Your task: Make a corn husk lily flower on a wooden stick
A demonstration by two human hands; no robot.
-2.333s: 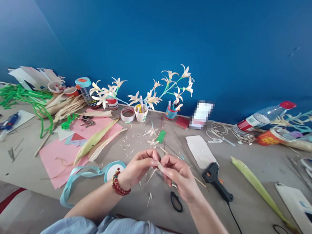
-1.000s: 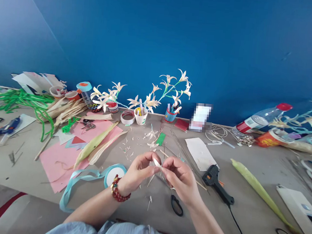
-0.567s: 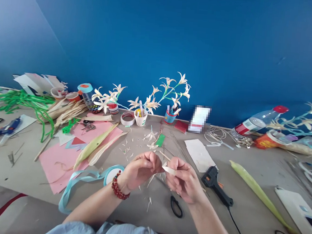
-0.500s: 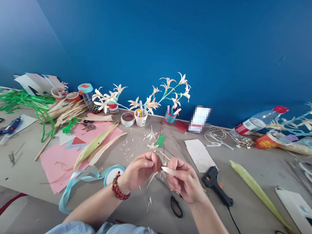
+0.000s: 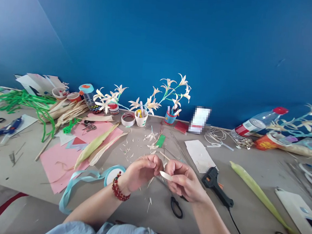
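Between the thumb and fingers of my right hand is a pale, pointed petal, seemingly cut from corn husk. Its tip points left, toward my left hand. The fingers of that hand are curled into a pinch, and what they hold, if anything, is hidden. Under and between both hands lie thin pale scraps. Black-handled scissors rest just below my right hand, their blades partly covered by it. Past my fingertips, small finished husk flowers lie beside a green piece.
A black glue gun lies to the right, its cord running toward me. Blue ribbon trails from its spool at left, near pink paper and husks. Cups holding husk flowers and a plastic bottle line the wall.
My right hand has tilted slightly, and the petal's tip has shifted a little left and down. My left hand's fingers have moved slightly; both hands remain close together.
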